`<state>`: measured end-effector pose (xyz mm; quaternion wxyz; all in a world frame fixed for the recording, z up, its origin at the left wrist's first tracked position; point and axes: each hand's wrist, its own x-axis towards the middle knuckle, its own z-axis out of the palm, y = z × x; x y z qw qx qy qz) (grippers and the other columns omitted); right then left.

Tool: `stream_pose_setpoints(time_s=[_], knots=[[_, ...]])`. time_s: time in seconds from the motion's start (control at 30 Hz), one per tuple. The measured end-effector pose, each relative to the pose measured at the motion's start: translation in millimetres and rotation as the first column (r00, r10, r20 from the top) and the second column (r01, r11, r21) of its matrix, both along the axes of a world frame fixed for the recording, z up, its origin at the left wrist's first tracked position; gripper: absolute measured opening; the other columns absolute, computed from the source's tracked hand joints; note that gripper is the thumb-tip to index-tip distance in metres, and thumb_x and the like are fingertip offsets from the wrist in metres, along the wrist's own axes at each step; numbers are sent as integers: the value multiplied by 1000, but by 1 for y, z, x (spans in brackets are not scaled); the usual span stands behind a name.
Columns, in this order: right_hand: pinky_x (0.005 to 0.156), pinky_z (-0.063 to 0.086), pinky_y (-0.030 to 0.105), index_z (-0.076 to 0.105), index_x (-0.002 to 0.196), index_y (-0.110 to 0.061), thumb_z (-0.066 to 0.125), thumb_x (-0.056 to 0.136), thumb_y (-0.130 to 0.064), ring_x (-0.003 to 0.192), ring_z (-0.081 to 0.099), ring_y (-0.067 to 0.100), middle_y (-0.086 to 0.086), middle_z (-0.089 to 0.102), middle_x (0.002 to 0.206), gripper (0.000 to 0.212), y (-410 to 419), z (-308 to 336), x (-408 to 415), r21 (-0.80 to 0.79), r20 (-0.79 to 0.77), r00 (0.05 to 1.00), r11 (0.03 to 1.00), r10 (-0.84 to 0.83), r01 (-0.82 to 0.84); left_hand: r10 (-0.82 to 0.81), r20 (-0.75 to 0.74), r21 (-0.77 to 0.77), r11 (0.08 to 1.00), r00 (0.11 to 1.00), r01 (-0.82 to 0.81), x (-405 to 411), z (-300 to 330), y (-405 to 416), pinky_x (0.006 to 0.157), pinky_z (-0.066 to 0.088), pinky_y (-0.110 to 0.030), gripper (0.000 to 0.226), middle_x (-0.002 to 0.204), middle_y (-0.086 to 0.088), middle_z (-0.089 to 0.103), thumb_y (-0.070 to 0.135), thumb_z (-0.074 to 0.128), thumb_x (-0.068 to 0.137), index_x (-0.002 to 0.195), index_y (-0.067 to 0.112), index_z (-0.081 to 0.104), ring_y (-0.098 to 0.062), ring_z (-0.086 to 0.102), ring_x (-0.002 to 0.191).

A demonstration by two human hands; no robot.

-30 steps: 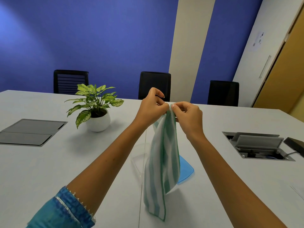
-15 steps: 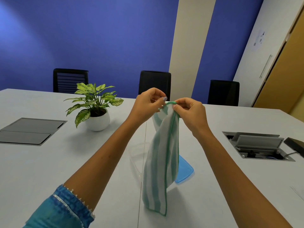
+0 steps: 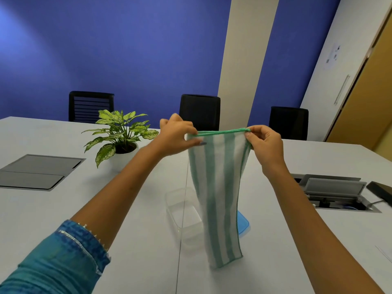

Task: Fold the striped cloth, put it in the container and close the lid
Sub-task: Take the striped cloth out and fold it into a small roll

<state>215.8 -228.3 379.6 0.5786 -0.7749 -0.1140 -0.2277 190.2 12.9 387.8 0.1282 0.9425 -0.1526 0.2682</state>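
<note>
The green-and-white striped cloth (image 3: 218, 187) hangs in the air above the white table, spread flat along its top edge. My left hand (image 3: 177, 135) pinches the top left corner and my right hand (image 3: 265, 143) pinches the top right corner. Under the cloth on the table stands a clear plastic container (image 3: 183, 215), open and with nothing in it. Its blue lid (image 3: 243, 224) lies flat on the table to the right of it, mostly hidden behind the hanging cloth.
A potted plant (image 3: 118, 136) in a white pot stands at the left behind my left arm. A closed cable hatch (image 3: 36, 171) is set in the table at far left, an open one (image 3: 335, 192) at right. Black chairs (image 3: 199, 111) line the far edge.
My hands have moved apart, pulling the cloth's top edge taut and spreading the bunched cloth flat. The lower end has lifted and hangs over the container.
</note>
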Motion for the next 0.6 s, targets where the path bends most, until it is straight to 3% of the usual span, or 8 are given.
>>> stream_pose_setpoints(time_s=[0.07,0.17,0.27,0.37,0.47,0.53,0.6], knots=[[86,56,44,65,99,-11,61,89,-17,92,64,23,3,66,94,12,-3,-2,4,12,-15,1000,1000,-22,22,-46,60,65,997,997,42,2,17,-1,76,25,-35,37,87,14,58,55,57,81,98,24,70,-10,37,95],[85,57,44,64,101,-10,60,89,-16,94,64,25,7,67,97,14,-6,0,7,35,-6,1000,999,-20,20,-144,98,70,988,985,138,3,38,-5,72,44,-36,32,87,3,66,43,61,84,96,16,71,-14,51,84],[81,58,43,64,102,-7,61,89,-15,93,65,25,7,66,96,15,-6,7,5,60,33,999,998,0,-2,-194,152,-170,961,969,219,3,48,-7,69,54,-33,24,84,-4,69,32,65,84,92,10,72,-19,62,76],[78,60,40,64,102,-7,61,89,-15,90,65,21,3,66,93,15,-2,14,0,85,72,997,996,34,-40,-155,206,-333,917,966,218,6,48,-6,71,51,-30,21,85,2,62,30,68,82,92,12,71,-16,58,80],[74,60,35,65,99,-11,62,88,-16,86,64,15,-7,65,88,11,7,20,-5,81,115,989,991,94,-103,-105,256,-284,942,961,179,11,42,-8,81,45,-37,30,95,6,58,43,64,81,103,24,67,-17,52,93],[73,61,33,65,97,-12,63,88,-15,85,65,16,-7,65,87,10,16,23,-9,58,130,980,985,152,-160,-113,201,-258,952,973,164,12,41,-16,89,45,-45,43,110,7,59,56,56,80,114,30,61,-19,50,106],[71,60,29,66,96,-12,63,88,-15,84,65,18,-5,66,86,9,25,24,-13,21,142,969,978,203,-208,-180,104,-217,956,978,199,11,40,-29,93,46,-47,47,118,6,61,53,52,85,124,28,56,-15,52,112]])
